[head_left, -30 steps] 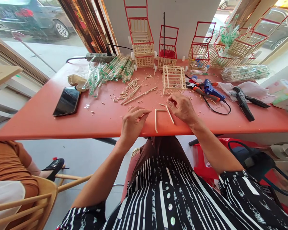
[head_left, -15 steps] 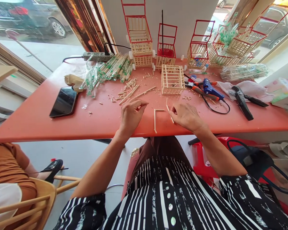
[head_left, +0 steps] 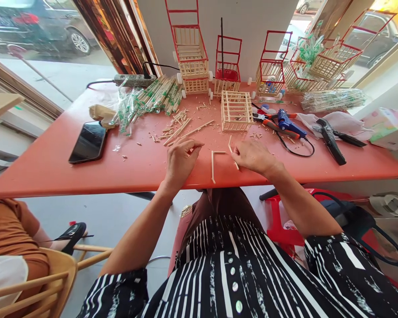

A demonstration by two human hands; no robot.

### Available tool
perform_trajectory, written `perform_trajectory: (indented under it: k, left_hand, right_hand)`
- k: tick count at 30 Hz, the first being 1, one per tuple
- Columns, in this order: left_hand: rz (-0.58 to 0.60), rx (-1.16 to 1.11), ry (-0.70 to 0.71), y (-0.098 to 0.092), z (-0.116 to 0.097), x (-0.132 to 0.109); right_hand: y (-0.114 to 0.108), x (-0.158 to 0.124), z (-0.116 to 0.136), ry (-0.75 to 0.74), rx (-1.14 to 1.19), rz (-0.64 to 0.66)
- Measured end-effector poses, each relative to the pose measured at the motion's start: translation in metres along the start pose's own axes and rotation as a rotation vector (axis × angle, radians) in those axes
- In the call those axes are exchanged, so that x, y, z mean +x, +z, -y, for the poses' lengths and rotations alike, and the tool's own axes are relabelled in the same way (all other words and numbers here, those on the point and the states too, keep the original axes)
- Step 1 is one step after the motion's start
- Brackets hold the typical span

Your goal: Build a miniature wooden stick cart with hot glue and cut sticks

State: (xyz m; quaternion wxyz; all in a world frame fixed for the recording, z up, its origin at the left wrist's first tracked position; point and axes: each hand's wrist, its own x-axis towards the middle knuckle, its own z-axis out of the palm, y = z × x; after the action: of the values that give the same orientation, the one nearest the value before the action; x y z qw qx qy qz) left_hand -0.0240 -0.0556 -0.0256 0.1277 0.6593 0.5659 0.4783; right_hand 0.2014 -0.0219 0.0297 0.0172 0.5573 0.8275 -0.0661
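Note:
My right hand [head_left: 254,157] is closed around a thin wooden stick piece [head_left: 236,165] low over the table's front, its thumb and finger pinching it. The piece looks bent, with a shorter arm reaching up and left past the fingers. Just left of it, two sticks joined into an L shape [head_left: 212,168] lie flat on the table, touched by neither hand. My left hand [head_left: 182,161] rests further left with curled fingers, thumb and forefinger tips close together. Nothing shows between them. Beyond it lie loose cut sticks [head_left: 197,129] and small wood scraps.
A small stick cage [head_left: 237,110] stands behind the hands, with a blue glue gun [head_left: 288,123] and black-handled pliers [head_left: 331,141] to its right. At left are a phone [head_left: 88,141] and wrapped chopsticks [head_left: 162,92]. Red-trimmed stick carts [head_left: 190,53] line the back. A person sits at lower left.
The view has shifted slightly. Both hands stay in nearly the same place on the table, and the L-shaped sticks have not moved.

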Motion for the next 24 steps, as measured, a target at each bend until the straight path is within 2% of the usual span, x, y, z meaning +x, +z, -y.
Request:
perform_trajectory:
  k: [4,7,11,15,18,21,24]
  left_hand:
    - [-0.005,-0.007,0.042,0.001,0.004,0.000]
    - [-0.030,-0.005,0.091,0.002,0.007,-0.001]
    - [-0.025,-0.040,0.241,0.000,0.005,-0.001]
    - [0.023,0.003,0.452,-0.003,-0.008,0.003]
    - [0.019,0.068,0.584,-0.003,-0.020,0.008]
    - [0.009,0.131,0.664,-0.001,-0.029,0.011]
    - [-0.013,0.090,0.726,0.001,-0.033,0.011]
  right_hand:
    - [0.006,0.007,-0.017,-0.092,0.121,0.002]
    - [0.006,0.010,-0.027,-0.100,0.233,0.037]
    - [0.000,0.008,-0.033,-0.113,0.438,0.034]
    - [-0.011,-0.001,-0.031,-0.217,0.703,0.028]
    - [-0.023,-0.011,-0.024,-0.344,0.808,0.067]
    - [-0.032,-0.019,-0.017,-0.448,0.882,0.114]
    - [-0.034,-0.022,-0.013,-0.489,0.949,0.150]
